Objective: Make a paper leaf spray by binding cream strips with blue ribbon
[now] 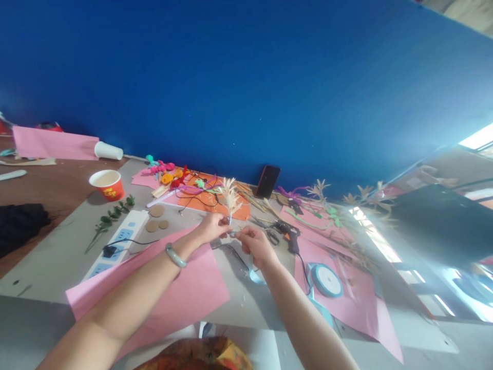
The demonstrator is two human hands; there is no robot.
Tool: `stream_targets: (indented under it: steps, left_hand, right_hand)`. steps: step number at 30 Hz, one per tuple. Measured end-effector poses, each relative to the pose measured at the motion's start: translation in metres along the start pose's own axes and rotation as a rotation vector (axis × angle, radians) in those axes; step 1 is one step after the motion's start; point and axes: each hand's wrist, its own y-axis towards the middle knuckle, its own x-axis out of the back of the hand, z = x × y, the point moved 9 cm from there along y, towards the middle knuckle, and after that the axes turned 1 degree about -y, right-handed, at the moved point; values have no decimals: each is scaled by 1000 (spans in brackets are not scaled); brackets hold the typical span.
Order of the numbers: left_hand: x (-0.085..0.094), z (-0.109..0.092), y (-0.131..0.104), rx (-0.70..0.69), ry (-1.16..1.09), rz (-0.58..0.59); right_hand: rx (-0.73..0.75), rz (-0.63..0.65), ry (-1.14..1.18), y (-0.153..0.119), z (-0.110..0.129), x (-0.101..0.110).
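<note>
My left hand point(214, 227) is closed on the stem of a cream artificial plant sprig point(230, 198), which stands upright above the fingers. Close beside it, my right hand point(257, 245) pinches a light-blue ribbon point(256, 273) near the base of that stem. Part of the ribbon hangs below the right hand in a loop. Some light blue shows on the stem just above the left fingers. The ribbon spool point(326, 280) lies on pink paper to the right. How the ribbon meets the stem is partly hidden by my fingers.
A glue gun point(289, 234) and scissors point(272, 236) lie right of my hands. On the left are a power strip point(117, 244), a green leafy sprig point(110, 220) and a red paper cup point(107, 185). A phone point(268, 181) leans against the blue wall point(246, 92).
</note>
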Motion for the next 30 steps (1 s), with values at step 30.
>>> stream_targets:
  steps: [30]
  left_hand:
    - [8,-1,1,-60,210,-101]
  right_hand:
    - [4,73,28,0,-5,-8]
